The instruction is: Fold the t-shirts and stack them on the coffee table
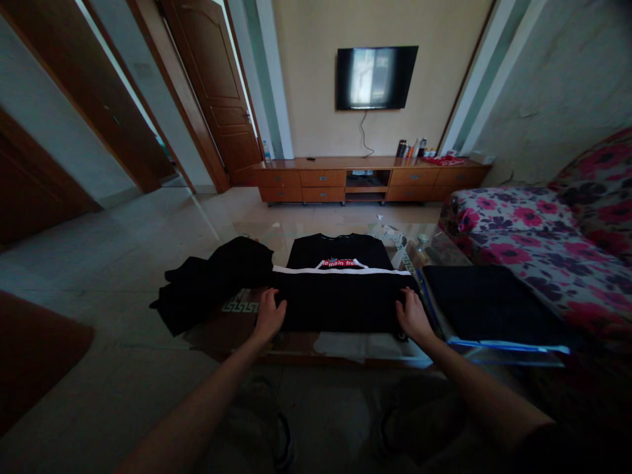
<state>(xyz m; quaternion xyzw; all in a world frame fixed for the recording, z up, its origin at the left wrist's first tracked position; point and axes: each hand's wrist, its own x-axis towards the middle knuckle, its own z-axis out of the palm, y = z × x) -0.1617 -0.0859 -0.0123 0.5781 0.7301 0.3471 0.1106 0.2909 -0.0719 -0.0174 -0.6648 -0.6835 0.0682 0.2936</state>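
Note:
A black T-shirt (pixel 340 303) lies on the glass coffee table, its lower part folded up over the chest. A white band (pixel 340 270) runs along the folded part's far edge, partly covering a red-and-white print (pixel 342 263). My left hand (pixel 269 316) touches the shirt's left edge, thumb apart from the fingers. At the right edge rests my right hand (pixel 413 316), also with thumb and fingers apart. Neither hand shows a clear grip on the cloth. A crumpled black garment (pixel 217 280) lies left of the shirt.
Dark folded cloth (pixel 494 306) lies on the right, blue-white edging at its near side. Crumpled clear plastic (pixel 392 237) and a small glass jar (pixel 422 241) sit behind the shirt. Beyond are a flowered sofa (pixel 518 224), a TV cabinet (pixel 320 178) and a wall television (pixel 376 78).

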